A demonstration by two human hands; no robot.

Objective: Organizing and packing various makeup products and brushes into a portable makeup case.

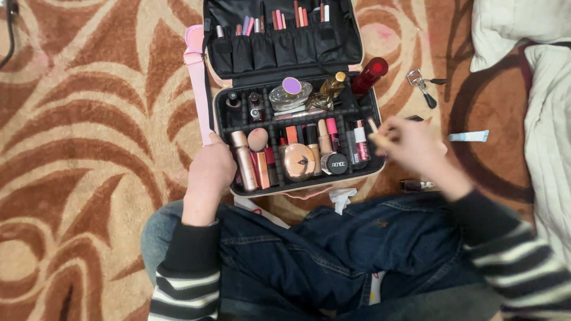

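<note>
Left hand [208,169] rests on the near-left corner of the open makeup case [221,128], fingers curled over its rim, holding nothing else. Right hand [413,145] hovers at the case's right edge, blurred; fingers closed around a thin pale stick [375,132], its kind unclear. Between the hands: tubes, a round compact [298,161], a sponge [257,139]. Beyond the right hand, on the carpet [77,148]: eyelash curler [421,83], red bottle [369,75]. A blue tube [468,136] lies right of it.

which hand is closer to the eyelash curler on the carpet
Right. The right hand, blurred and holding a thin stick-like item, is just below the eyelash curler. The left hand rests at the makeup case's far left edge, across the case from it.
</note>
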